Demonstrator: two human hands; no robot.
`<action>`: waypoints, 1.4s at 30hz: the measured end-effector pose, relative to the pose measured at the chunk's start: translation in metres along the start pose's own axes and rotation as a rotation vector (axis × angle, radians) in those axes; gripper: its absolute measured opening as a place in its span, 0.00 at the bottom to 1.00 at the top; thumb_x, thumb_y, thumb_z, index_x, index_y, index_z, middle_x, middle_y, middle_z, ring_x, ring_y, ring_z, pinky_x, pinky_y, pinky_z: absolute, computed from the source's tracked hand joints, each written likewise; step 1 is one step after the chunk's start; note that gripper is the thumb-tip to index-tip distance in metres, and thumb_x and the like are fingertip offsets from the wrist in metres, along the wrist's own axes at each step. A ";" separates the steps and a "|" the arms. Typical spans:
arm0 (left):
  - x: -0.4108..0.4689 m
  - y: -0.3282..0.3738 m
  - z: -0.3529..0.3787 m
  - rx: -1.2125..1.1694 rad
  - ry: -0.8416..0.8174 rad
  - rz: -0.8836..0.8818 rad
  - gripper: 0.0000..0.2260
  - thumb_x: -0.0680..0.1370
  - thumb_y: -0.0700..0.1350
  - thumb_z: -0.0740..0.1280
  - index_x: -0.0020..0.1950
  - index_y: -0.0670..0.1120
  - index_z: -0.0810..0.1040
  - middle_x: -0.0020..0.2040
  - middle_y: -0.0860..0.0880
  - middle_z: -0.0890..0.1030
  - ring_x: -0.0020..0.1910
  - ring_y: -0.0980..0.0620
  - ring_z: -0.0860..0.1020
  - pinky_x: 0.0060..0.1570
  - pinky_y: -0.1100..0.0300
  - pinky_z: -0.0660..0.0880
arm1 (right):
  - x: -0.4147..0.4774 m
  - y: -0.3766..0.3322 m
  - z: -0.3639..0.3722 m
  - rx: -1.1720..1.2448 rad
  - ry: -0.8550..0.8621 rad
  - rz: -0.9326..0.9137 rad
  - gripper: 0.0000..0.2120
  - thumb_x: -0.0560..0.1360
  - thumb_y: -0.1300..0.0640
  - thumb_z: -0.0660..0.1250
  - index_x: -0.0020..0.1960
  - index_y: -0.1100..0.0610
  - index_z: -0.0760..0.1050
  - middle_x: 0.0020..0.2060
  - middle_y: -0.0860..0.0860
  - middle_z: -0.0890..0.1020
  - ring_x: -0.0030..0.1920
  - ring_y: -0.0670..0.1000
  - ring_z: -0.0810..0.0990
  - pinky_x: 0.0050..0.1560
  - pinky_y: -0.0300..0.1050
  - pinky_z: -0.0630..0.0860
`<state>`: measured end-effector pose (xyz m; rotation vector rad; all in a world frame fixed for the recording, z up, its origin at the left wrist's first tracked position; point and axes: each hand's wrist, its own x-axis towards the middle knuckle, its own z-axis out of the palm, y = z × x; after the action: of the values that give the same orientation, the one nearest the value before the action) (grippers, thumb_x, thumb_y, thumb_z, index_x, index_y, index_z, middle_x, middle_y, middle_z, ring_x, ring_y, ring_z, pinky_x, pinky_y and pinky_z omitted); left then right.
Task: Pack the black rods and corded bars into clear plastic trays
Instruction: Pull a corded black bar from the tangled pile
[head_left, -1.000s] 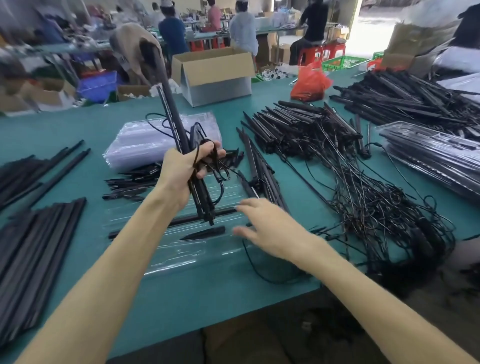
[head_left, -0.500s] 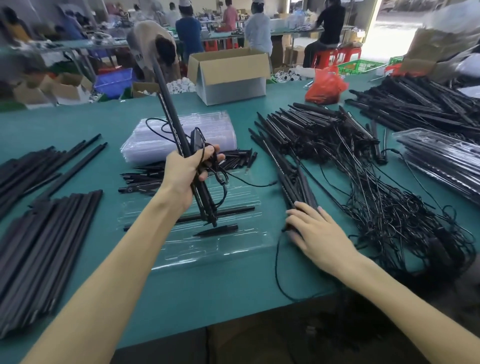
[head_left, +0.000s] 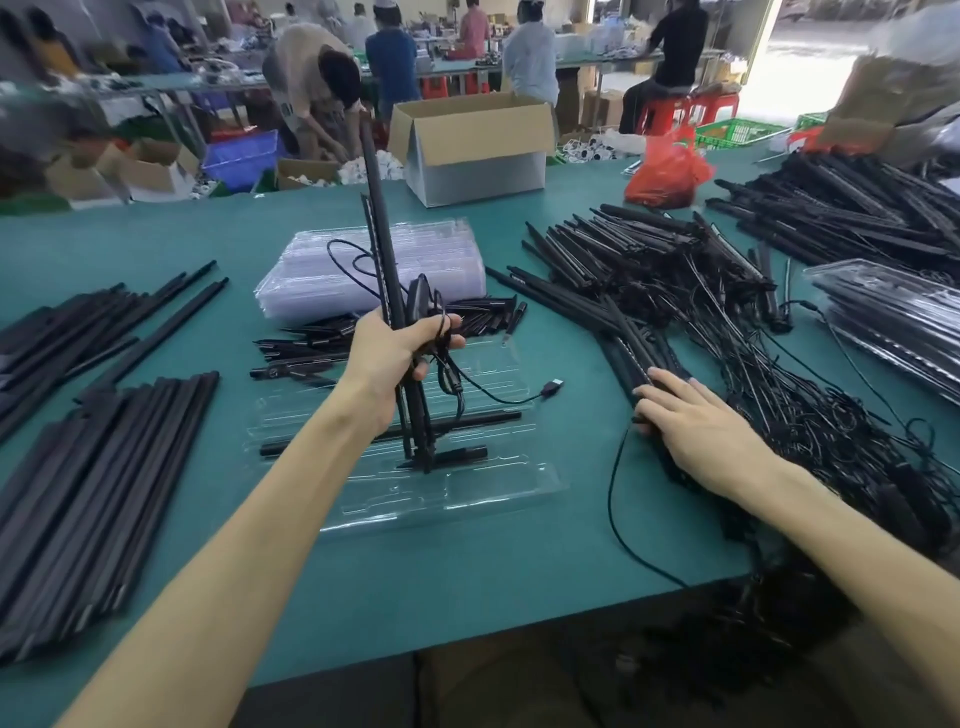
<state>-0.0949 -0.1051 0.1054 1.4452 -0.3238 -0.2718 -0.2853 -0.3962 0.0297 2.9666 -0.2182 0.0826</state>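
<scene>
Your left fingers (head_left: 451, 340) are curled tight around a bundle of corded bars (head_left: 381, 244), and that left hand (head_left: 400, 356) holds them nearly upright at the centre of the frame. Their lower ends reach down to the open clear tray (head_left: 483, 488); whether they touch it is not clear. A loose cord hangs from your grip and ends in a USB plug (head_left: 552, 387) just right of the hand.

Your right fingers (head_left: 670, 383) lie nearly straight on the near ends of a few bars at the edge of the big tangled pile (head_left: 654, 260), right of centre, with the right hand (head_left: 698, 423) flat over them.

The tray already carries a long black rod (head_left: 363, 441) lying crosswise. Behind it sits a stack of empty trays (head_left: 317, 275). More black rods (head_left: 104, 467) lie in rows at lower left on the green tabletop (head_left: 519, 561). A cardboard box (head_left: 467, 145) stands at top centre.
</scene>
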 end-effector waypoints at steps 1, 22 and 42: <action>-0.001 -0.001 -0.001 0.009 -0.008 0.000 0.12 0.77 0.37 0.71 0.58 0.34 0.78 0.48 0.44 0.87 0.47 0.45 0.86 0.23 0.65 0.64 | 0.002 -0.004 -0.002 -0.016 -0.027 0.013 0.18 0.80 0.64 0.58 0.67 0.49 0.68 0.76 0.43 0.63 0.81 0.49 0.45 0.79 0.52 0.47; -0.023 0.022 -0.030 -0.126 -0.073 0.042 0.09 0.77 0.45 0.74 0.51 0.40 0.79 0.43 0.45 0.83 0.39 0.50 0.82 0.22 0.65 0.63 | 0.067 -0.187 -0.071 0.955 0.101 -0.171 0.07 0.82 0.62 0.58 0.50 0.58 0.74 0.43 0.52 0.84 0.44 0.54 0.82 0.50 0.53 0.78; -0.021 -0.004 -0.101 0.627 0.084 0.286 0.05 0.78 0.51 0.72 0.46 0.51 0.81 0.39 0.49 0.84 0.34 0.49 0.81 0.40 0.55 0.78 | 0.103 -0.092 -0.062 2.244 0.418 0.782 0.09 0.84 0.68 0.50 0.55 0.67 0.69 0.52 0.66 0.80 0.47 0.56 0.86 0.50 0.46 0.83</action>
<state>-0.0760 -0.0043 0.0902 1.9905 -0.5736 0.1407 -0.1721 -0.3108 0.0827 3.6562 -2.6506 2.3714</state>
